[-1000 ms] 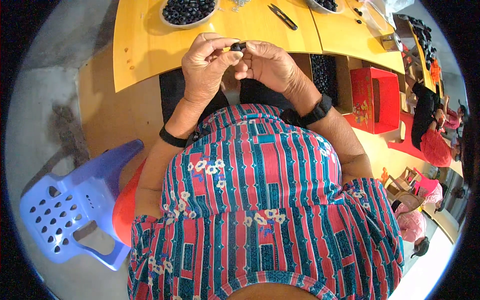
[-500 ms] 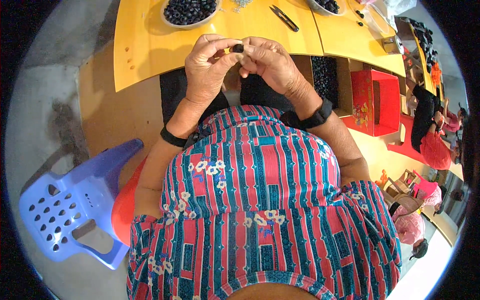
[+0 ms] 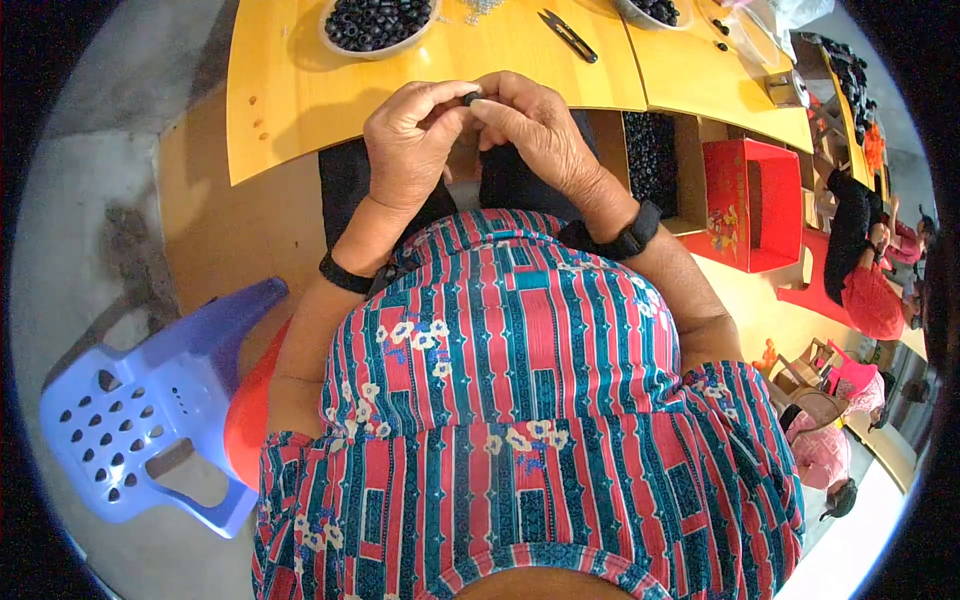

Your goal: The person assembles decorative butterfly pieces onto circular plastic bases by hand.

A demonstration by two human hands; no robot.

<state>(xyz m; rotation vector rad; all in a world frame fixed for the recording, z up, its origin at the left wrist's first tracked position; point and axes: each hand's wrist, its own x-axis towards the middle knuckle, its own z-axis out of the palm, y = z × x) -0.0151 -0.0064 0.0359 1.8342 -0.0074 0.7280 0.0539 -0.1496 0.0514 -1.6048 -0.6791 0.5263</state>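
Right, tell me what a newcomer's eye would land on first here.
First, the left hand and right hand meeting at the near edge of the yellow wooden table, pinching a small black ring-shaped part between the fingertips. Next, the shallow bowl of black rings at the table's far edge, with dark snips to its right. A pale blue perforated plastic chair stands at the person's left.

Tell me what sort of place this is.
Probably a small hand-assembly workshop: a yellow worktable holds a bowl of small black parts, and both hands pinch one black piece; other seated people are nearby.
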